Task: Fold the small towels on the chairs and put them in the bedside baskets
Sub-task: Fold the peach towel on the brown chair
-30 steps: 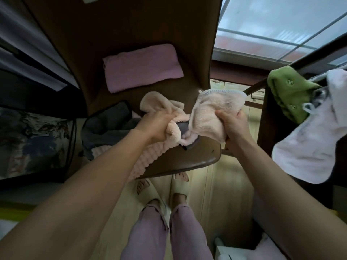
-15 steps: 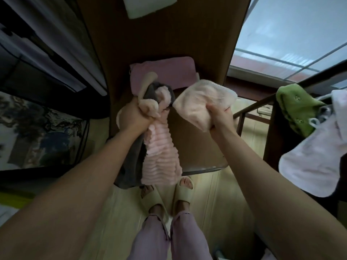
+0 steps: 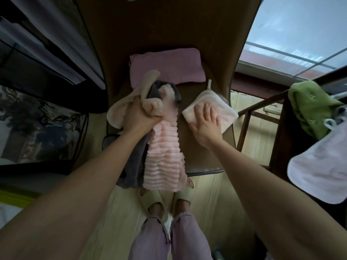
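My left hand (image 3: 139, 117) grips a bunch of small towels above the brown chair seat (image 3: 195, 151): a ribbed pink towel (image 3: 163, 162) and a grey towel (image 3: 134, 164) hang down from my fist, and a beige towel (image 3: 148, 85) bulges out above it. My right hand (image 3: 206, 122) lies flat with straight fingers on a folded pale pink towel (image 3: 226, 107) at the seat's right side. A folded mauve towel (image 3: 167, 66) rests at the back of the seat against the backrest.
A second chair (image 3: 277, 128) stands to the right with a green towel (image 3: 311, 107) and a white towel (image 3: 319, 169) draped over it. A window is at the upper right, dark furniture at the left. My slippered feet (image 3: 165, 199) stand on the wooden floor before the chair.
My right hand has set the pale pink towel down on the seat and now presses it flat. My left hand has lifted the towel bunch a little higher; the towels hang longer.
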The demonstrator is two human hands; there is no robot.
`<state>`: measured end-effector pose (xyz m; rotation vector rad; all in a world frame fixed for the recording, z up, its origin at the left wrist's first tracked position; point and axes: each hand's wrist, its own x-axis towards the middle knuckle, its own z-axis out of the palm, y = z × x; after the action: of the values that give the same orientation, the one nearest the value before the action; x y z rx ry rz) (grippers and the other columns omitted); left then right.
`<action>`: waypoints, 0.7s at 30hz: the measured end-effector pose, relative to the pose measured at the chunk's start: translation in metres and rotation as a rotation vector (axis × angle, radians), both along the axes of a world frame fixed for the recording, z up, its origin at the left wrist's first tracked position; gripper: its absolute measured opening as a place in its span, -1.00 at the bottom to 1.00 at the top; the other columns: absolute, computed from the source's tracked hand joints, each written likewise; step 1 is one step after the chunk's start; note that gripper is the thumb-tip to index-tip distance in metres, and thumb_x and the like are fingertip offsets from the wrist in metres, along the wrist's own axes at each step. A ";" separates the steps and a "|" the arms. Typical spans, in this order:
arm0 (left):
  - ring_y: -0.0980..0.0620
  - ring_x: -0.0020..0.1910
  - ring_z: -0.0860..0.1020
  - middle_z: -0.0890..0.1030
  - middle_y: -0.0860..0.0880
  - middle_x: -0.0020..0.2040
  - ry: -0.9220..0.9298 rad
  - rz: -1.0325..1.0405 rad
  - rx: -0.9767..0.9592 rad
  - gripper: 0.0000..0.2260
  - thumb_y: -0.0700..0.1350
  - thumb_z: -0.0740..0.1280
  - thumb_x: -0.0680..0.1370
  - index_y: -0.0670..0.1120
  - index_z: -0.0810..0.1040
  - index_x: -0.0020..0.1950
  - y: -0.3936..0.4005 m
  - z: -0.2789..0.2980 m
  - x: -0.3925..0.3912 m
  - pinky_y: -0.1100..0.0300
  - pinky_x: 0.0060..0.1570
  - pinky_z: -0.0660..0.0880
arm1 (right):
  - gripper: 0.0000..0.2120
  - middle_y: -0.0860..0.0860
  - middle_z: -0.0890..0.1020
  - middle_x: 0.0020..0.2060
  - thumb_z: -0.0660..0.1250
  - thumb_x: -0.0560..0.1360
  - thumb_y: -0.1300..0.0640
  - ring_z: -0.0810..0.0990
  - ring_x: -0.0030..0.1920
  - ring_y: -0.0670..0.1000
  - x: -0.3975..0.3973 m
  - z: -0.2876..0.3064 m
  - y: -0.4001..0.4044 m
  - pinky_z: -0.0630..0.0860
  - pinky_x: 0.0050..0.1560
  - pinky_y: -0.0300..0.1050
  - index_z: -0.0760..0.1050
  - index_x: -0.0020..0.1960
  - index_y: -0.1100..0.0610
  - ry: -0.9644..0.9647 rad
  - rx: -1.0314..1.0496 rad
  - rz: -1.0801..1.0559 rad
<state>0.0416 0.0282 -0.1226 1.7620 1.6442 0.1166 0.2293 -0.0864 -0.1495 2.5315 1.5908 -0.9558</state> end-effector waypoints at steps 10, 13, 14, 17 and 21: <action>0.03 0.24 0.45 0.46 -0.05 0.30 -0.155 0.032 -0.034 -0.15 0.27 0.53 0.29 -0.09 0.31 0.43 -0.004 0.028 -0.016 0.16 0.12 0.38 | -0.67 0.05 0.53 0.25 0.26 0.60 0.09 0.50 0.24 0.01 -0.018 0.063 0.017 0.45 0.21 -0.15 0.42 0.34 0.14 0.415 0.438 -0.422; -0.01 0.25 0.46 0.46 -0.09 0.33 -0.256 0.151 -0.064 -0.31 0.11 0.48 0.42 -0.14 0.34 0.43 -0.011 0.041 -0.038 0.14 0.16 0.43 | -0.75 0.00 0.59 0.09 0.32 0.58 0.09 0.57 0.09 -0.05 -0.036 0.085 0.016 0.55 0.10 -0.12 0.47 0.22 0.14 0.539 0.429 -0.449; -0.02 0.23 0.49 0.50 -0.10 0.30 -0.265 0.165 -0.066 -0.42 0.07 0.45 0.47 -0.16 0.39 0.39 -0.012 0.045 -0.045 0.16 0.13 0.43 | -0.74 0.00 0.58 0.07 0.33 0.57 0.07 0.57 0.07 -0.05 -0.043 0.084 0.014 0.56 0.09 -0.10 0.47 0.22 0.14 0.553 0.383 -0.466; 0.03 0.08 0.54 0.59 -0.05 0.10 -0.263 0.178 -0.107 -0.71 -0.02 0.36 0.56 -0.14 0.52 0.21 -0.017 0.044 -0.061 0.22 -0.01 0.42 | -0.55 0.04 0.53 0.19 0.39 0.51 -0.01 0.54 0.15 0.04 -0.062 0.070 0.004 0.56 0.10 0.03 0.39 0.31 0.14 0.480 0.199 -0.510; -0.01 0.07 0.58 0.60 -0.03 0.03 -0.240 0.122 -0.166 -0.75 -0.06 0.36 0.56 -0.15 0.54 0.18 -0.032 0.031 -0.070 0.22 -0.04 0.45 | -0.17 0.13 0.33 0.40 0.48 0.40 -0.10 0.43 0.31 0.18 -0.086 0.047 -0.012 0.49 0.23 0.17 0.12 0.48 0.14 0.440 -0.002 -0.606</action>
<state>-0.0286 -0.0036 -0.0914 1.4638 1.5388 0.2323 0.1433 -0.0984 -0.1022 3.0142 0.8408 -1.6518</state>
